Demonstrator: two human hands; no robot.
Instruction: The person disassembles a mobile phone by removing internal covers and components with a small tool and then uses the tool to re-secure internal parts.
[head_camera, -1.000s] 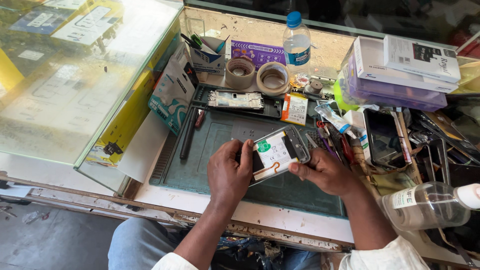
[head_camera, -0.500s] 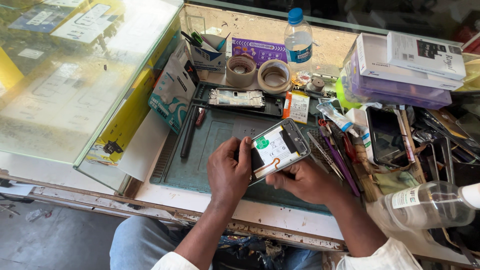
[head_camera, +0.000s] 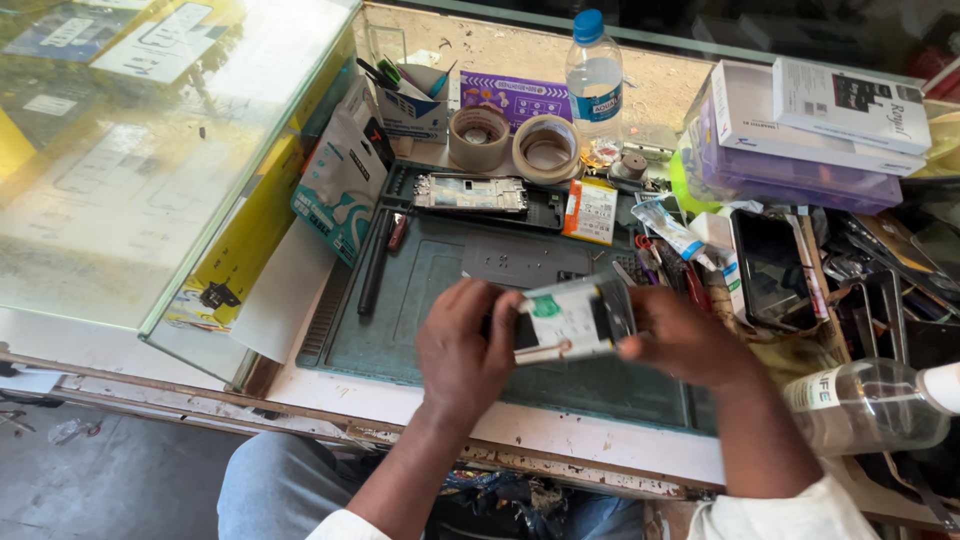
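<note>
Both hands hold an opened phone above a dark green work mat. The phone's back is off, showing a pale battery with a green sticker and a thin copper-coloured strip along its lower edge. My left hand grips its left end, thumb on the inner face. At the phone's right end is my right hand, with its fingers curled around that edge. The phone lies roughly level, tilted slightly up to the right.
A glass display case stands at left. Behind the mat are a phone frame, two tape rolls, a water bottle and a tool cup. Stacked boxes, a dark phone, loose tools and a lying plastic bottle crowd the right.
The phone has turned from a steep tilt to nearly level. My right hand slid from under the phone's lower edge to its right end. Left hand stayed on the left end.
</note>
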